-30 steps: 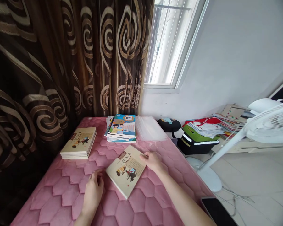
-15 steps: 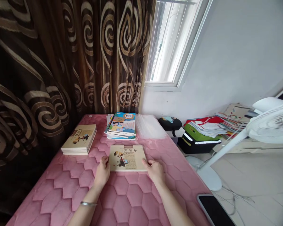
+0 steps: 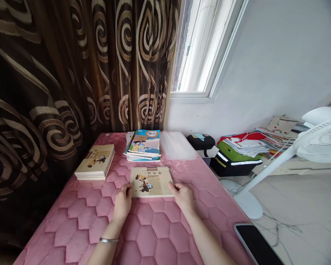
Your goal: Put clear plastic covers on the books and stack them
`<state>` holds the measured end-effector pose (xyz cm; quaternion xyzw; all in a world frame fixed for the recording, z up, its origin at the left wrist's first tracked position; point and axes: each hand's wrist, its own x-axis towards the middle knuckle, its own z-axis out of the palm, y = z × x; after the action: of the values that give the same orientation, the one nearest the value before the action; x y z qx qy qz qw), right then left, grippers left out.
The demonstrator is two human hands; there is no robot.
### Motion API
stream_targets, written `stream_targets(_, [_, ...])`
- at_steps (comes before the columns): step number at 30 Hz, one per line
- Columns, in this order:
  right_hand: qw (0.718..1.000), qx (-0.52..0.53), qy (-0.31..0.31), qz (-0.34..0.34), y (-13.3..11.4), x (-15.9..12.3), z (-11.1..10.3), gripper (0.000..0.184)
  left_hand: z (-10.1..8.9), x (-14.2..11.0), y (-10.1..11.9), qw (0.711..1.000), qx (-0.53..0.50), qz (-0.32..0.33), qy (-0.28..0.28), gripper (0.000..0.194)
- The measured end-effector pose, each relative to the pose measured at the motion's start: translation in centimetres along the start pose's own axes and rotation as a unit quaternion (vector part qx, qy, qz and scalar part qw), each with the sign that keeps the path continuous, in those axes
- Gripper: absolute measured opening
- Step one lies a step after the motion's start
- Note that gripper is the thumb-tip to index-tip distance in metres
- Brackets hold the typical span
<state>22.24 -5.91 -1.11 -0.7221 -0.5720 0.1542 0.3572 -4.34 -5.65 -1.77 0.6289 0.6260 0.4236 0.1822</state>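
A beige book (image 3: 161, 186) with a painted picture and Chinese characters on its cover lies flat on the pink quilted surface (image 3: 146, 221), in front of me. My left hand (image 3: 123, 200), with a silver bangle at the wrist, has its curled fingers at the book's left edge. On the opposite edge, my right hand (image 3: 183, 197) grips the lower right corner with the thumb on top of the cover. Some fingertips of both hands are hidden. To the left lies a stack of similar beige books (image 3: 96, 159).
Colourful textbooks (image 3: 146, 142) are piled toward the curtain (image 3: 127, 66), beside clear plastic sheets (image 3: 178, 145). A black phone (image 3: 257, 243) lies at the right edge. Beyond it stand a white fan (image 3: 276, 163) and a black-green box (image 3: 235, 158) with papers on top.
The view has shifted slightly, so everything sits a little differently in the picture. Both hands stay at the same edges of the book, which remains flat on the quilted surface.
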Motion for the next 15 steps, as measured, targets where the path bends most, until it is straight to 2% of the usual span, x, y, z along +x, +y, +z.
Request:
stream_targets(2, [1.0,-0.003,0.008,-0.016,0.1,0.1,0.0,0.041,0.1,-0.3,0.6,0.999,0.02,0.041,0.025,0.022])
stream_targets(4, [0.997,-0.024,0.049,-0.053,-0.1,-0.2,0.0,0.035,0.2,-0.8,1.7,0.993,0.055,0.095,0.038,0.025])
stream_targets(7, [0.982,-0.081,0.11,-0.128,-1.2,-1.3,0.0,0.027,0.4,-1.7,3.8,0.982,0.118,0.151,0.002,0.018])
stream_targets(8, [0.978,-0.095,0.103,-0.154,-1.7,-1.8,0.0,0.025,0.5,-1.9,4.5,0.978,0.133,0.16,-0.017,0.016])
stream_targets(11, [0.97,-0.099,0.033,-0.219,-3.6,-3.4,0.8,0.018,1.0,-2.3,5.7,0.972,0.157,0.17,-0.045,0.012])
stream_targets(15, [0.969,-0.099,0.001,-0.228,-4.9,-4.4,2.2,0.016,1.5,-2.3,5.9,0.972,0.17,0.157,-0.042,0.011])
